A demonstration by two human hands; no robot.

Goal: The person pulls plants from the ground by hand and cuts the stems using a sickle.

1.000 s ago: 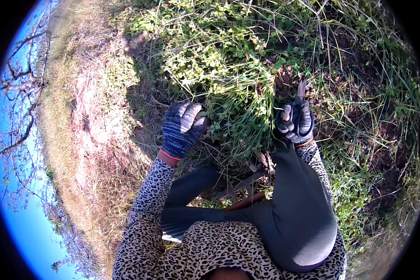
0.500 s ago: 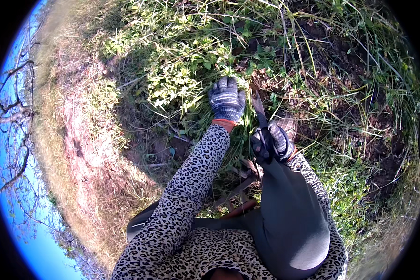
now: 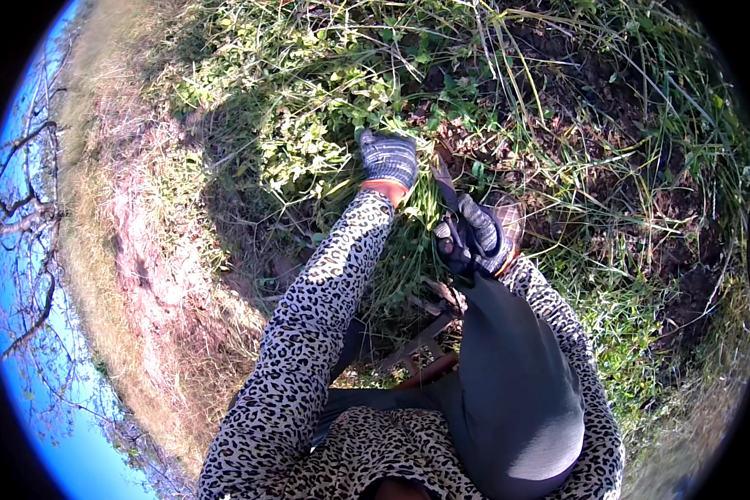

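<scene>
Resting among thin, leafy green stems [image 3: 426,202], the left hand [image 3: 389,157] wears a striped knit glove; its fingertips are buried, so whether they pinch anything cannot be told. The right hand [image 3: 483,231], gloved alike, curls around dark-handled scissors [image 3: 446,188], their narrow, tapering metal blades beside the stems, near smooth grey trousers [image 3: 518,383].
</scene>
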